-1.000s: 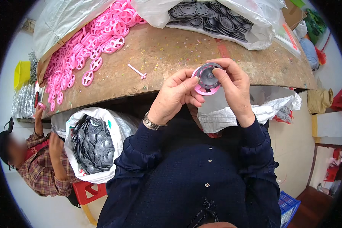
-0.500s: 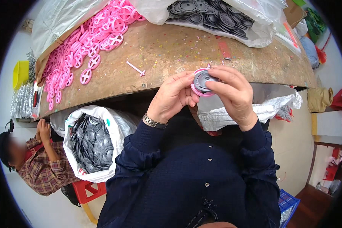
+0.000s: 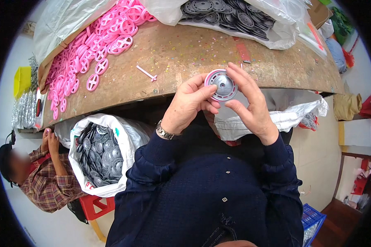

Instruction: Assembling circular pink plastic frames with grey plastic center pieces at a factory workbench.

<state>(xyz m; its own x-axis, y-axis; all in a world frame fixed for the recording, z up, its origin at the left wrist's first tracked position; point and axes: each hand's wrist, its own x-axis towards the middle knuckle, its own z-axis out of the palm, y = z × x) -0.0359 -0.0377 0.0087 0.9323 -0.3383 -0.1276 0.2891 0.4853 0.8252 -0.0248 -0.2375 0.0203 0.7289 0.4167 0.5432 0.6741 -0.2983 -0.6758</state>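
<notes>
My left hand (image 3: 188,99) is closed on a round plastic wheel, its thumb lying across the face. The wheel is a silver-grey slotted disc (image 3: 224,88) seated in a pink ring (image 3: 208,78), whose rim shows along the left edge. On the wheel's other side my right hand (image 3: 253,105) is open, thumb and fingers spread around the rim. Whether its fingertips touch the rim, I cannot tell. Both hands are just off the table's near edge. Beyond them, a thin pink plastic stick (image 3: 146,73) with a knobbed end lies on the table.
Pink cross-spoked rings (image 3: 84,53) spill over the brown table (image 3: 173,45) at the left. Dark grey discs (image 3: 226,14) fill a white bag at the back. Another white sack (image 3: 130,152) of grey discs stands by my left arm. A person (image 3: 49,177) sits at the far left.
The grey disc now sits squarely facing up in the pink ring, where before it was tilted under my right fingers. My right hand has let go and spread its fingers.
</notes>
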